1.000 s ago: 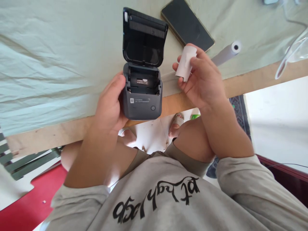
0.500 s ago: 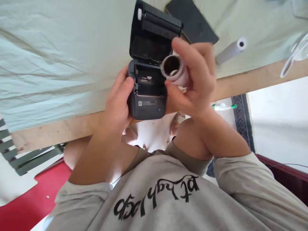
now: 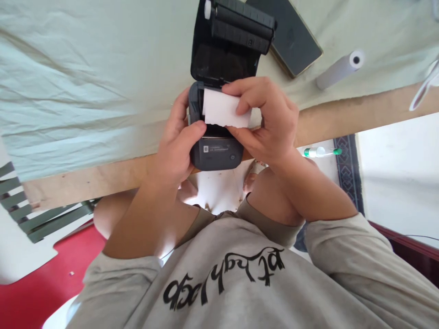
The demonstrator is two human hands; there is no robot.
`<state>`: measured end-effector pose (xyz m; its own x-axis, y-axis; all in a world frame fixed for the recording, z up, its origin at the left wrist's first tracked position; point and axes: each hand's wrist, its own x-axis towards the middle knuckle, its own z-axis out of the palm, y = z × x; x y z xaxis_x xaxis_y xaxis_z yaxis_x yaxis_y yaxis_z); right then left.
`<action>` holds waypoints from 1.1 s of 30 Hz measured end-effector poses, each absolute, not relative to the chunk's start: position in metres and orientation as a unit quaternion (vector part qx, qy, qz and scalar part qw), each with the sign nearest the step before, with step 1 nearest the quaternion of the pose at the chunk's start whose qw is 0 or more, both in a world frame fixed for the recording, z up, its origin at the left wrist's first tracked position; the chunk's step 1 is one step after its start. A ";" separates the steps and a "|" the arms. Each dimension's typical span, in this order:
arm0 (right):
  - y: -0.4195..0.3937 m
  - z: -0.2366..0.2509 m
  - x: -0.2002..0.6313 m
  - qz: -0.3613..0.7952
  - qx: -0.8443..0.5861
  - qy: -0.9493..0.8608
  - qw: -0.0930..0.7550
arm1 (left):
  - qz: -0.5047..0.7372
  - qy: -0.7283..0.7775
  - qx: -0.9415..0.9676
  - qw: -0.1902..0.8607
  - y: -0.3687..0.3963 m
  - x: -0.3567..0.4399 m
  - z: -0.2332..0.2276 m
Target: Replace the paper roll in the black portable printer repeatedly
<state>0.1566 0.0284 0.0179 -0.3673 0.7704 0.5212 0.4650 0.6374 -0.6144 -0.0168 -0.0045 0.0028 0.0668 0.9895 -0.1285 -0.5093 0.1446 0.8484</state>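
Note:
A dark portable label printer (image 3: 216,155) is gripped along its left side by my left hand (image 3: 178,141), thumb at the edge of the paper bay. Its lid (image 3: 226,59) stands swung up, away from me, with a black roller along the top. My right hand (image 3: 270,114) pinches a white paper roll (image 3: 224,108) that lies sideways over the open bay, its left end inside the housing. The roll's right end is hidden by my fingers. The left thumb tip is close to the roll's lower left corner.
A dark phone (image 3: 297,41) lies behind the printer. Another white paper roll (image 3: 338,71) is to the right on the pale cloth (image 3: 85,82), near the wooden table edge (image 3: 85,178). Below the table is a clear bottle with green ends (image 3: 320,151).
The paper roll has turned from end-on to sideways and moved left and down into the printer's bay. My left hand still holds the printer, whose lid stays up.

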 end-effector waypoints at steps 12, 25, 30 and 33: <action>0.036 0.013 0.160 0.211 -0.362 -0.802 0.425 | 0.560 0.406 0.319 0.648 -0.007 -0.016 0.007; 0.030 0.017 0.167 0.128 -0.244 -0.810 0.517 | 0.506 0.434 0.391 0.635 -0.010 -0.020 0.017; 0.041 0.011 0.174 0.189 -0.380 -0.721 0.547 | 0.499 0.437 0.401 0.632 -0.009 -0.021 0.017; 0.042 0.008 0.176 0.314 -0.347 -0.710 0.527 | 0.498 0.438 0.417 0.621 -0.008 -0.023 0.012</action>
<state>0.1756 0.0419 0.0084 -0.2036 0.8228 0.5306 0.1617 0.5627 -0.8107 -0.0232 -0.0083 0.0119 0.1196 0.9845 -0.1285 -0.2543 0.1554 0.9546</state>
